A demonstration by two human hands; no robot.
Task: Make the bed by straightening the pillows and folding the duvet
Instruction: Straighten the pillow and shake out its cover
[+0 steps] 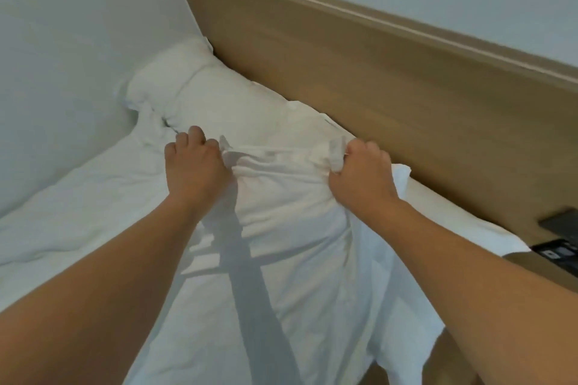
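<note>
A white duvet [300,259] is bunched in the middle of the bed, its top edge lifted between my fists. My left hand [195,162] is shut on the duvet's edge at the left. My right hand [362,172] grips the same edge at the right, close to the headboard. Beyond the hands lie white pillows [200,91], one rumpled in the far corner against the wall, another partly hidden under the raised duvet. The duvet hangs over the bed's near side at the lower right.
A wooden headboard [375,78] runs diagonally behind the pillows. A white wall [62,56] borders the bed on the left. A wooden bedside surface [544,269] with dark flat objects [560,222] sits at the right edge. The white sheet [78,212] spreads to the left.
</note>
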